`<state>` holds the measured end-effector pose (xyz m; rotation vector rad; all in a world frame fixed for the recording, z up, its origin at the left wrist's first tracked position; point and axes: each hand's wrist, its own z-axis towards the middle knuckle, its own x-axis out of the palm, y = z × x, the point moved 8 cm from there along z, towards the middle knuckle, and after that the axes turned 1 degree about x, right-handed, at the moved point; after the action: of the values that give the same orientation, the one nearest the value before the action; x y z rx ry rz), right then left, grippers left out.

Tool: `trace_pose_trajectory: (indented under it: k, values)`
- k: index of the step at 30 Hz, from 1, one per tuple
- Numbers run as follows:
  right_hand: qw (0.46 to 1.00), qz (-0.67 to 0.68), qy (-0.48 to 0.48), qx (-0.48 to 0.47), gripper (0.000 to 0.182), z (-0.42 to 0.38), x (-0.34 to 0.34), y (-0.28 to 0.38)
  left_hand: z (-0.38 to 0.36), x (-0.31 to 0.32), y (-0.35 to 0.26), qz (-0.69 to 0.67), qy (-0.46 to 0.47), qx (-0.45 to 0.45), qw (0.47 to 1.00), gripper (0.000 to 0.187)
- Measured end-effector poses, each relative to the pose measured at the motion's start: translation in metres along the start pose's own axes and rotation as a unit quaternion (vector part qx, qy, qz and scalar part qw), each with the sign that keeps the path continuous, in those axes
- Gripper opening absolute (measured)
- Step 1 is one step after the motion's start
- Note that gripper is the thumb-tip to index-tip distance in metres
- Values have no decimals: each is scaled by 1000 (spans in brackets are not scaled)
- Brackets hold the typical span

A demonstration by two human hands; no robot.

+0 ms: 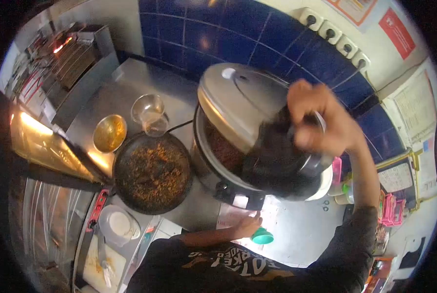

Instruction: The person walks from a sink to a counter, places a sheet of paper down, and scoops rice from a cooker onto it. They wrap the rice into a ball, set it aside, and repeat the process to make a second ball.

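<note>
My right hand (pixel 321 119) is raised at the right side of a large rice cooker (pixel 218 188), its fingers curled and blurred by motion. Under it is a black, smeared shape (pixel 277 158) that I cannot make out; the hand seems to grip it. The cooker's silver lid (pixel 248 100) is tilted up, and dark brown contents (pixel 223 146) show beneath it. Low in front of the cooker, my left hand (pixel 249 227) is closed at a small green cup (pixel 263 236). How its fingers meet the cup is partly hidden.
Left of the cooker stands a dark round pan (pixel 152 173) of browned, crumbly food. Two metal bowls (pixel 110 134) and a clear cup (pixel 155 124) stand behind it. A cutting board (pixel 104 263) with a knife lies lower left. Wall sockets (pixel 331 34) line the blue tiles.
</note>
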<state>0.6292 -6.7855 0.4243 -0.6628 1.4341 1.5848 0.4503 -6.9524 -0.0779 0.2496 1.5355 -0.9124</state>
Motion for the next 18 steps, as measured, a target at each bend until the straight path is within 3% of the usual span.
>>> trace_pose_trajectory:
  k: [1, 2, 7, 12, 16, 18]
  values:
    - [993, 83, -48, 69, 38, 0, -23, -18, 1, 6, 0, -12, 4, 5, 1000, 49]
    - [995, 59, -85, 5, 35, -3, -60, -50, 2, 2, 1, -17, 3, 15, 1000, 45]
    - [950, 30, -270, 152, 31, 3, -184, -164, 8, -11, 3, -39, 32, 38, 998, 37]
    - [927, -27, -310, 208, 29, 22, -256, -255, 10, -2, 3, -88, 87, -11, 992, 47]
    - [924, -57, -307, 223, 29, 30, -290, -289, 18, -36, 7, -157, 172, -70, 970, 46]
    - [924, -67, -303, 224, 30, 34, -303, -299, 21, -29, 5, -133, 223, -29, 965, 44]
